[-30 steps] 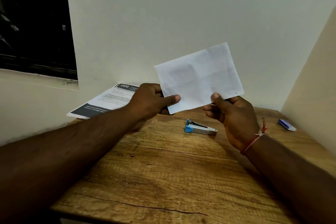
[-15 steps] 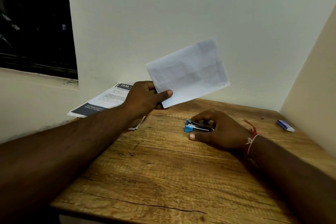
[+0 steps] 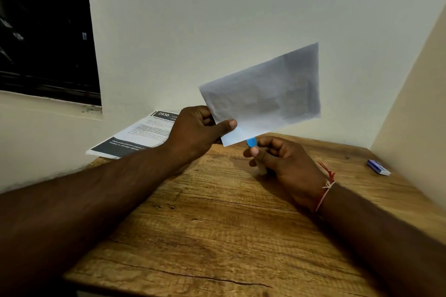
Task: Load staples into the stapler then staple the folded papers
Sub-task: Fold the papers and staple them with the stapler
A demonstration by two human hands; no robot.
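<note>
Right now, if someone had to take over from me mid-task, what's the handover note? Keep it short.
The left hand pinches the folded paper by its lower left corner, above the table.
The right hand grips the stapler, blue tip just under the paper's lower edge.
The small blue box, likely staples, lies on the table, far right; the printed sheets lie back left.
Done: paper folded, stapler in hand; whether it is loaded cannot be seen.
To do: slide the paper's edge into the stapler and press; load first if empty.

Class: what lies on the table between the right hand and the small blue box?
Nothing: between the right hand and the blue box, the head view shows only bare table.
</note>
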